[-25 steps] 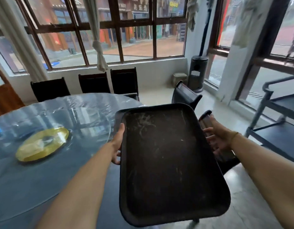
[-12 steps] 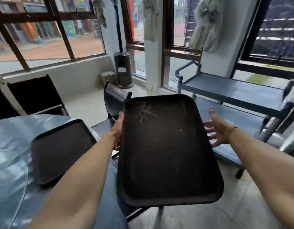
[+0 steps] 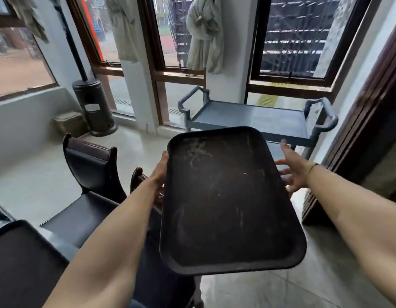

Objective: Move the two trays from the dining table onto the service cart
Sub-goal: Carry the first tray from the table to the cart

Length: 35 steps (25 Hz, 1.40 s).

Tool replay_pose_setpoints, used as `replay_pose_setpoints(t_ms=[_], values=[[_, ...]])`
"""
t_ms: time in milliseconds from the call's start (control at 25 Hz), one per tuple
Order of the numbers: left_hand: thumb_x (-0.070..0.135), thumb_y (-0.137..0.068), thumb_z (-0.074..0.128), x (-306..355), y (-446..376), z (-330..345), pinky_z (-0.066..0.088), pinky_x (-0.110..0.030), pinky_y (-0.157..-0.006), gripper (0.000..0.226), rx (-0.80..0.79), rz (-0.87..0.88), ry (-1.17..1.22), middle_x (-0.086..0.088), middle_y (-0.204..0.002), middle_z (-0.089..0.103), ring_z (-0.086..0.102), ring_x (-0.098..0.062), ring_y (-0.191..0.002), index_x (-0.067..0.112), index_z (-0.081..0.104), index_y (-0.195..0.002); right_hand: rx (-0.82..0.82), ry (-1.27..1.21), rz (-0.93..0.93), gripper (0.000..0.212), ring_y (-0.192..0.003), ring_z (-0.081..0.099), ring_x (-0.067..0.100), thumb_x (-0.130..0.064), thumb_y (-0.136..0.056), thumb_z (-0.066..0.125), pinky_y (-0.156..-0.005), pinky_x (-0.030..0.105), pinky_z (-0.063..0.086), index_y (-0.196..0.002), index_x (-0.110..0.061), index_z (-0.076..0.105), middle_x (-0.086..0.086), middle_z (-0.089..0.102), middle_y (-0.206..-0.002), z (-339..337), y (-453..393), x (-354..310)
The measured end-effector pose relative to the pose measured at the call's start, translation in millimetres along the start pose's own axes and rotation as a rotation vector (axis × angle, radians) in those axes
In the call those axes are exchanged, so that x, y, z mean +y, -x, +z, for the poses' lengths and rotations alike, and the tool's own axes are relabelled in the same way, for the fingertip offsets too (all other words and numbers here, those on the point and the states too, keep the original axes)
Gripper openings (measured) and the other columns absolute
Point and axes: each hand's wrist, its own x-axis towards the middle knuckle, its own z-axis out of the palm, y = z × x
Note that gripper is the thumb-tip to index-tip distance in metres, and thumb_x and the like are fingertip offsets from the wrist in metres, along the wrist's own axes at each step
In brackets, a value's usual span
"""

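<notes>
View swung right; service cart (image 3: 254, 117) now ahead, table probably behind.

Left hand (image 3: 158, 174): fingers concealed beneath the held tray (image 3: 228, 201); only the thumb shows at the rim. Right hand (image 3: 292, 172): lower fingertips pass behind the tray's right edge; contact there cannot be confirmed. Second tray (image 3: 21, 263): cut off by the left and bottom edges, outline incomplete. Service cart (image 3: 254, 118): lower shelf largely screened by the held tray and right hand. Chair (image 3: 90, 172): seat partly covered by the left forearm. Scene beyond the windows: blurred.
</notes>
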Motion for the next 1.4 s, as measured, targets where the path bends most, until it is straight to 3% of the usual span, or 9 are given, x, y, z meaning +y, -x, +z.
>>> replay_pose_setpoints(t_ms=[120, 240, 360, 600, 800, 960, 1240, 1320, 1400], values=[[0.073, -0.094, 0.015, 22.1, -36.7, 16.4, 0.050, -0.025, -0.048, 0.066, -0.058, 0.041, -0.064, 0.003, -0.065, 0.072, 0.068, -0.016, -0.061, 0.025, 0.059, -0.080, 0.035, -0.045, 0.016, 0.089, -0.096, 0.057, 0.030, -0.093, -0.073, 0.026, -0.087, 0.053, 0.042, -0.109, -0.020, 0.060, 0.011, 0.059, -0.111, -15.5, -12.6, -10.2], [0.086, -0.082, 0.018, 37.7, -62.0, 35.0, 0.045, -0.040, -0.077, 0.073, -0.077, -0.014, -0.165, -0.003, -0.099, 0.062, 0.058, -0.027, -0.098, 0.028, 0.060, -0.097, 0.063, -0.068, 0.037, 0.093, -0.106, 0.054, 0.032, -0.092, -0.075, 0.025, -0.083, 0.051, 0.043, -0.122, -0.019, 0.058, 0.011, 0.058, -0.113, -31.8, -30.4, -14.9], [0.088, -0.079, 0.019, 55.4, -91.7, 63.5, 0.044, -0.042, -0.080, 0.078, -0.089, -0.020, -0.198, -0.004, -0.103, 0.064, 0.058, -0.026, -0.099, 0.026, 0.063, -0.097, 0.085, -0.089, 0.047, 0.095, -0.110, 0.051, 0.032, -0.091, -0.076, 0.025, -0.085, 0.050, 0.041, -0.127, -0.019, 0.056, 0.011, 0.057, -0.110, -52.1, -59.4, -24.4], [0.087, -0.079, 0.022, 91.7, -149.5, 135.3, 0.045, -0.044, -0.090, 0.075, -0.048, -0.014, -0.200, -0.006, -0.104, 0.062, 0.057, -0.028, -0.106, 0.026, 0.061, -0.096, 0.068, -0.094, 0.047, 0.091, -0.091, 0.054, 0.032, -0.090, -0.077, 0.027, -0.084, 0.051, 0.042, -0.123, -0.018, 0.056, 0.012, 0.058, -0.105, -107.0, -133.2, -56.5], [0.085, -0.082, 0.022, 125.3, -185.7, 194.7, 0.038, -0.034, -0.062, 0.068, -0.032, -0.006, -0.119, -0.002, -0.091, 0.059, 0.054, -0.022, -0.082, 0.027, 0.058, -0.084, 0.005, -0.062, 0.045, 0.091, -0.122, 0.050, 0.039, -0.091, -0.075, 0.029, -0.101, 0.062, 0.038, -0.123, -0.018, 0.054, 0.014, 0.055, -0.129, -159.0, -185.7, -99.3], [0.085, -0.082, 0.023, 145.9, -217.2, 219.4, 0.042, -0.035, -0.072, 0.075, 0.051, -0.057, -0.095, -0.004, -0.094, 0.063, 0.057, -0.024, -0.089, 0.022, 0.063, -0.092, -0.025, -0.014, 0.071, 0.097, -0.123, 0.049, 0.040, -0.092, -0.074, 0.027, -0.105, 0.063, 0.036, -0.124, -0.015, 0.056, 0.015, 0.053, -0.133, -182.1, -225.0, -126.2], [0.080, -0.085, 0.026, 182.2, -281.1, 228.9, 0.040, -0.031, -0.060, 0.078, 0.102, -0.067, -0.033, -0.005, -0.086, 0.064, 0.057, -0.021, -0.077, 0.017, 0.062, -0.115, -0.046, 0.002, 0.053, 0.097, -0.117, 0.054, 0.037, -0.094, -0.071, 0.028, -0.103, 0.066, 0.037, -0.125, -0.017, 0.054, 0.013, 0.061, -0.119, -182.3, -296.8, -170.1], [0.076, -0.088, 0.029, 191.8, -304.6, 227.0, 0.046, -0.024, -0.050, 0.074, 0.090, -0.051, 0.012, -0.005, -0.071, 0.070, 0.066, -0.022, -0.063, 0.014, 0.065, -0.106, -0.040, -0.002, 0.039, 0.098, -0.113, 0.053, 0.037, -0.094, -0.070, 0.029, -0.102, 0.063, 0.039, -0.126, -0.018, 0.053, 0.014, 0.059, -0.119, -176.4, -320.5, -187.7], [0.071, -0.091, 0.032, 204.9, -329.8, 223.5, 0.042, -0.018, -0.030, 0.066, 0.071, -0.020, 0.055, 0.000, -0.048, 0.067, 0.063, -0.013, -0.038, 0.013, 0.064, -0.087, -0.034, 0.014, 0.041, 0.097, -0.113, 0.049, 0.040, -0.094, -0.070, 0.029, -0.093, 0.060, 0.041, -0.128, -0.019, 0.052, 0.014, 0.053, -0.127, -165.9, -340.9, -207.9]])
